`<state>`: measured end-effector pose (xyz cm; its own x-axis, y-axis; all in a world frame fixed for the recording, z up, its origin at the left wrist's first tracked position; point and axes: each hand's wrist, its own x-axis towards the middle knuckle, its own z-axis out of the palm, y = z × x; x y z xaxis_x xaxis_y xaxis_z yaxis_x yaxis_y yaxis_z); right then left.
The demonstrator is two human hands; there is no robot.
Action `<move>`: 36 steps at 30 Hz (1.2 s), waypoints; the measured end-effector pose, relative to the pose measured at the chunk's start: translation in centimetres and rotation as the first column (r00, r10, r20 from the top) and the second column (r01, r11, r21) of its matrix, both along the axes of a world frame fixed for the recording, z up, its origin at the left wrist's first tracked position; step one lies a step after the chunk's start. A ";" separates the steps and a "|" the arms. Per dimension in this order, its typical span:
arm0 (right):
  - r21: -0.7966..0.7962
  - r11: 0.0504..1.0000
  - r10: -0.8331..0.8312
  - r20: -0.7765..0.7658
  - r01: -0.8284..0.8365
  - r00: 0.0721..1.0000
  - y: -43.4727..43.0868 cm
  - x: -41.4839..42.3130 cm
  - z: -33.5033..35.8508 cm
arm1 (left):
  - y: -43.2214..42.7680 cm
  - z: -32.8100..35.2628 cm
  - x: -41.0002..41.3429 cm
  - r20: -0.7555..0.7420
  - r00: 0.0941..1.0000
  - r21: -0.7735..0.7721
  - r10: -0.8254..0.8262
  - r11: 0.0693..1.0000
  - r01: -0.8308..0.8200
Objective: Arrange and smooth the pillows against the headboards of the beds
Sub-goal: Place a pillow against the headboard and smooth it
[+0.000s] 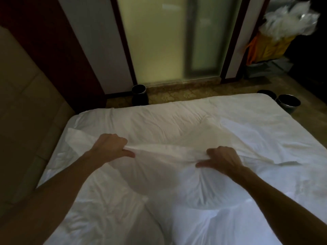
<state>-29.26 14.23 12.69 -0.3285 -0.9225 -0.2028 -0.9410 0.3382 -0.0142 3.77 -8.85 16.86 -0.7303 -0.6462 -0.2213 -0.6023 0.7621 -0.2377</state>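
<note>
A white pillow (159,175) lies on the white bed (230,117) in front of me, its case bunched into a ridge along the far edge. My left hand (111,145) grips that ridge of pillowcase fabric on the left, fingers curled over it and thumb underneath. My right hand (221,160) pinches the same ridge on the right. A loose flap of the case (76,137) sticks out to the left of my left hand. The padded beige headboard (26,112) stands along the bed's left side.
A dark bin (139,94) stands on the patterned carpet beyond the bed, by a frosted glass door (168,41). Two more bins (288,102) sit at the bed's far right corner. A cart with an orange bag and white linen (276,41) is at the back right.
</note>
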 end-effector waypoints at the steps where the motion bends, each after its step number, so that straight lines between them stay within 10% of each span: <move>1: -0.044 0.999 -0.016 0.037 0.018 0.999 -0.6 -0.3 1.1 | 0.0 0.8 0.6 -0.009 1.000 -0.017 0.008 1.000 -0.008; 12: -0.195 0.953 0.248 0.070 -0.230 0.966 -9.5 7.5 9.5 | 1.1 7.2 16.2 -0.389 0.921 -0.316 0.008 0.938 -0.141; 20: -0.078 0.804 0.587 -0.060 -0.590 0.808 -15.3 22.1 6.1 | 7.1 -2.2 31.8 -0.419 0.758 0.043 0.499 0.845 -0.533; 29: 0.025 0.826 0.540 -0.322 -0.563 0.778 -16.8 27.0 -1.8 | 10.0 -12.6 32.8 -0.389 0.751 0.001 0.534 0.815 -0.579; 36: 0.097 0.710 0.702 -0.165 -0.697 0.692 -15.0 25.0 -5.4 | 7.4 -16.3 33.1 -0.204 0.806 0.151 0.556 0.831 -0.536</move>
<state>-4.27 -0.72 7.27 0.3785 -0.8956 -0.2339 -0.8898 -0.4216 0.1744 36.90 -1.44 0.56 -0.2983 -0.9405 -0.1627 -0.9536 0.3011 0.0076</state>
